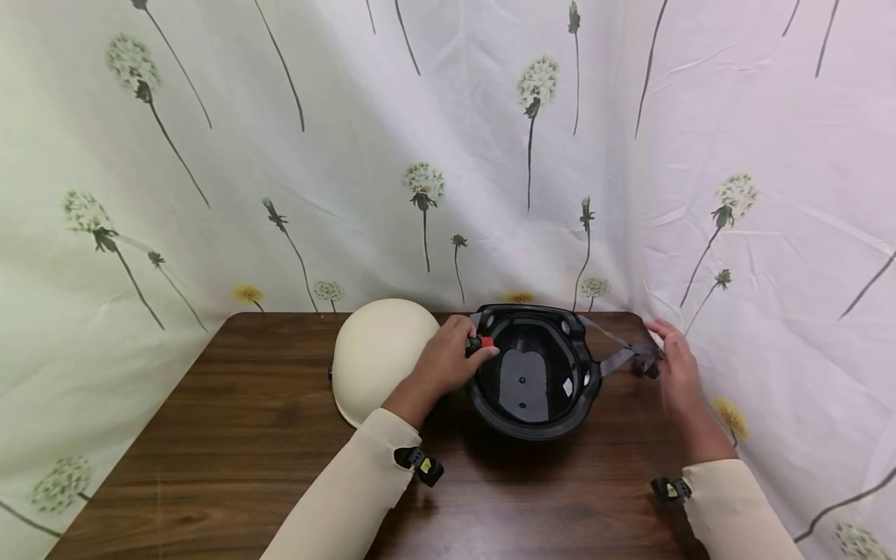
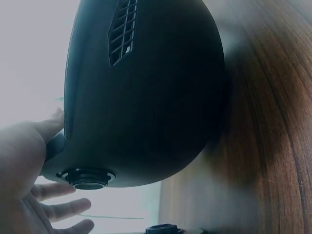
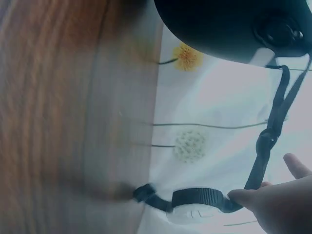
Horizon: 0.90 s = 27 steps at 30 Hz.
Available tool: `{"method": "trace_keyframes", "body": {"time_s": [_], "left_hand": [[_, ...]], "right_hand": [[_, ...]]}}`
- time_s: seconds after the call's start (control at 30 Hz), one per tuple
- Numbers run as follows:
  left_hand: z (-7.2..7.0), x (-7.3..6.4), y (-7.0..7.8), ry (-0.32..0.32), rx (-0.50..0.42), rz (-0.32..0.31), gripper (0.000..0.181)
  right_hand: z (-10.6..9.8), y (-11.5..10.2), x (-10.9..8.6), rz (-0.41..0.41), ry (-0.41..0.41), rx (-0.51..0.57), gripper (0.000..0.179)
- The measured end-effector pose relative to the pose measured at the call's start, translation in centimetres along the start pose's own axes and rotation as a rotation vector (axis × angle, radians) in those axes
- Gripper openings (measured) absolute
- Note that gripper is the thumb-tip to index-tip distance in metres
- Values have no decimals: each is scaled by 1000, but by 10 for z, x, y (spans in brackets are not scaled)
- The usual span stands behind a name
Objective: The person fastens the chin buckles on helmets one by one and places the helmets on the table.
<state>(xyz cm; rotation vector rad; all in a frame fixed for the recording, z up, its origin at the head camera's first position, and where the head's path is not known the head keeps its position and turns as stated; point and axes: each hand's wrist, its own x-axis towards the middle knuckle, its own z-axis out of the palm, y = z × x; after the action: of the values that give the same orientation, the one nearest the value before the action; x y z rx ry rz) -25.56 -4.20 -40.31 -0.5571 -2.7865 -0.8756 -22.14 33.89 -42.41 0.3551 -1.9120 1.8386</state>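
A black helmet (image 1: 591,381) lies crown-down on the table, its dark padded inside facing up. At its left rim my left hand (image 1: 448,354) pinches a black and red strap buckle (image 1: 485,341) between thumb and fingers. In the left wrist view, the thumb is at the rim of the shell (image 2: 151,102) and the other fingers spread below. To the right, my right hand (image 1: 680,372) holds the grey chin strap (image 1: 616,360), drawn out from the helmet. In the right wrist view, a ribbed chin pad (image 3: 197,196) and a black end clip (image 3: 145,193) hang from that strap.
A cream helmet (image 1: 378,354) sits dome-up just left of the black one, partly behind my left forearm. The dark wooden table (image 1: 231,435) ends at the back against a white curtain (image 1: 336,179) printed with dandelions, which also hangs on both sides.
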Motion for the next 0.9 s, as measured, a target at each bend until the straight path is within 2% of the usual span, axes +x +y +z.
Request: {"method": "trace_keyframes", "body": {"time_s": [0.13, 0.2, 0.33, 0.5, 0.6, 0.73, 0.8, 0.9], "left_hand": [[-1, 0, 1, -3, 40, -5, 44], [-1, 0, 1, -8, 55, -15, 45], [-1, -1, 0, -8, 59, -24, 46], [-1, -1, 1, 23, 59, 10, 47], [-1, -2, 1, 43, 78, 30, 47], [0, -2, 1, 53, 104, 38, 48], [0, -2, 2, 52, 111, 39, 49], [0, -3, 4, 45, 116, 40, 48]], "right_hand": [[-7, -7, 8, -65, 75, -322, 49], [-10, -12, 11, -39, 91, -397, 48], [-13, -18, 17, 13, 203, -364, 38], [-14, -22, 25, 23, 373, -303, 34], [-13, -27, 28, 58, 422, -224, 38], [-11, -30, 31, 84, 448, -149, 48], [-10, -32, 31, 117, 439, -214, 53], [-9, -34, 29, 182, 373, -370, 57]]}}
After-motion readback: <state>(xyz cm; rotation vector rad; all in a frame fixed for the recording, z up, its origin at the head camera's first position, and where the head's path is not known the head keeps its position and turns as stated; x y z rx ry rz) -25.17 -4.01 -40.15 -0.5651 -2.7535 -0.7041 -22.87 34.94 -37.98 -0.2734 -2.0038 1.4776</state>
